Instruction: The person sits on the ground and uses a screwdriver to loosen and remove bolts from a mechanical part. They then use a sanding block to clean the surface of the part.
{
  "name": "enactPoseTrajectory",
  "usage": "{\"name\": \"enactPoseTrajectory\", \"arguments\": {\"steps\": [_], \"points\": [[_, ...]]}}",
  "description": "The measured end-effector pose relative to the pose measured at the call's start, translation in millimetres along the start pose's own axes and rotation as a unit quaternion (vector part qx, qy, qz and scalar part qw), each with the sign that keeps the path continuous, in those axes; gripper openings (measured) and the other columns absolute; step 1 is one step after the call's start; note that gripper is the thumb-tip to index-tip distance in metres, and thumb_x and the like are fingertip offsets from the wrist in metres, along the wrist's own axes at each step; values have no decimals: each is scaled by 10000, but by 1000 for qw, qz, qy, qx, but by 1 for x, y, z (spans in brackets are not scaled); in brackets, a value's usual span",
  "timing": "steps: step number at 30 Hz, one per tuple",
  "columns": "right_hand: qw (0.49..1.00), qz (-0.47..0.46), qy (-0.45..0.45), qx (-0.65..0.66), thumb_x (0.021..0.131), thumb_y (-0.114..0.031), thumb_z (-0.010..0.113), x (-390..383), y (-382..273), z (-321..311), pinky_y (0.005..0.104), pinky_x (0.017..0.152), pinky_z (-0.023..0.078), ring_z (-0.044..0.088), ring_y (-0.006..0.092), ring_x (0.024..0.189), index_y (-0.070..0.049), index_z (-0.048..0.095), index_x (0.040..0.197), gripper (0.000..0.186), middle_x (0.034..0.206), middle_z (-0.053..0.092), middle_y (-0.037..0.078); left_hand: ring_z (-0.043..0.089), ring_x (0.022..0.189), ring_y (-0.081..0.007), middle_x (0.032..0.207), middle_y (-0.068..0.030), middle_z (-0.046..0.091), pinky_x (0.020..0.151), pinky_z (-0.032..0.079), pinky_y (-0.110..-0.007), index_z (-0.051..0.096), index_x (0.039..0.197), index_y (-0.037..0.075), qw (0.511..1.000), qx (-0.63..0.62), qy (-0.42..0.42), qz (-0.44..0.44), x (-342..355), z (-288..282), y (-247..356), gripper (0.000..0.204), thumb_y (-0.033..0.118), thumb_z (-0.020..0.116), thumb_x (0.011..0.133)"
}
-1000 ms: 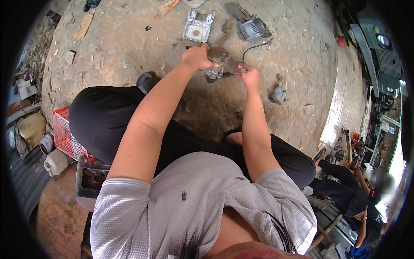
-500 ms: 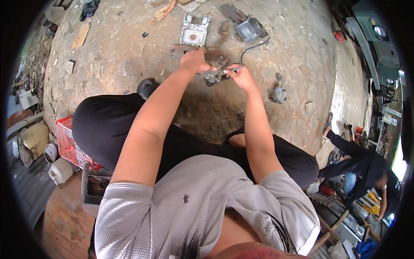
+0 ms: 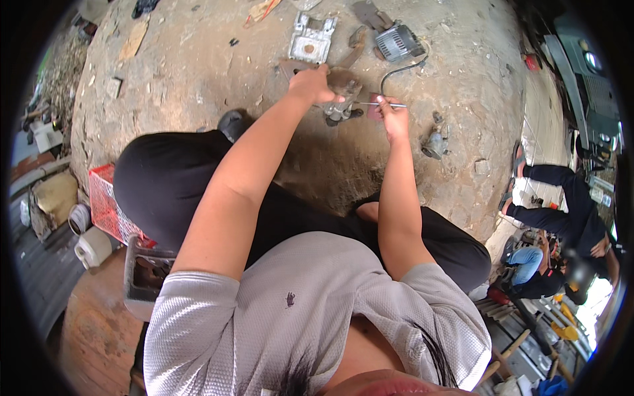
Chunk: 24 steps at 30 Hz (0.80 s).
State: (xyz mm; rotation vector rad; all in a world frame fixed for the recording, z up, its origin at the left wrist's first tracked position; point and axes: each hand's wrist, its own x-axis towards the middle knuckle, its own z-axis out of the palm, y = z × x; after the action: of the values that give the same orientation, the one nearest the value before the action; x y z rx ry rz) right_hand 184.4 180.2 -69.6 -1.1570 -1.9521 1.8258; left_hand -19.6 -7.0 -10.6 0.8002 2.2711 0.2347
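My left hand [image 3: 313, 86] is closed on a greasy grey metal machine part [image 3: 340, 107] on the dirt-caked ground in front of me. A round brown piece [image 3: 345, 79] sits at the part's far side. Just right of it, my right hand [image 3: 394, 121] pinches a thin metal rod-like tool [image 3: 395, 105], its slim end pointing left at the part, apart from it or barely touching; I cannot tell which. A small reddish piece [image 3: 374, 107] shows beside my right fingertips; what it is stays unclear.
Beyond my hands lie a pale metal housing [image 3: 312, 37] and a grey motor [image 3: 398, 43] with a black cable [image 3: 389, 74]. A small metal part [image 3: 434, 144] lies to the right. At my left are a red crate [image 3: 100, 198] and a white jug [image 3: 92, 251]. Other people [image 3: 561, 191] are far right.
My right hand has drawn back to the right and slightly down with the tool, away from the metal part. My left hand keeps its hold. The whole view has shifted a little.
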Motion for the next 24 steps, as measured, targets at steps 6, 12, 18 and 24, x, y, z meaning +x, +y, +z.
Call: {"name": "enactPoseTrajectory", "arguments": {"steps": [6,12,18,24], "points": [[987,-40,-129,-92,968,-205,796,6,-20,-2,297,644,513,653,129,694,0,749,1020,217,781,733,59,632,1345,-311,1479,-155,635,1095,530,-446,389,1606,118,1000,15,-9,-17,-5,-7,6,1145,735,821,744],[993,-16,109,-35,929,-248,832,17,43,10,308,636,515,674,141,669,-11,775,930,243,752,746,70,605,1369,-355,1464,-180,639,1116,510,-483,347,1640,138,1000,-11,-3,3,-5,-1,1,1196,733,834,724],[987,44,150,30,965,-269,801,5,82,-10,316,650,524,669,138,679,-1,779,948,270,783,764,65,602,1378,-309,1504,-105,621,1101,527,-464,358,1637,162,1000,9,-11,-13,-8,1,2,1129,724,808,767],[993,-12,75,92,972,-270,795,13,64,10,295,611,482,621,115,662,1,782,987,271,808,774,77,627,1339,-358,1446,-193,650,1090,520,-480,381,1614,122,1000,1,7,-1,-5,0,6,1166,730,831,726]]}}
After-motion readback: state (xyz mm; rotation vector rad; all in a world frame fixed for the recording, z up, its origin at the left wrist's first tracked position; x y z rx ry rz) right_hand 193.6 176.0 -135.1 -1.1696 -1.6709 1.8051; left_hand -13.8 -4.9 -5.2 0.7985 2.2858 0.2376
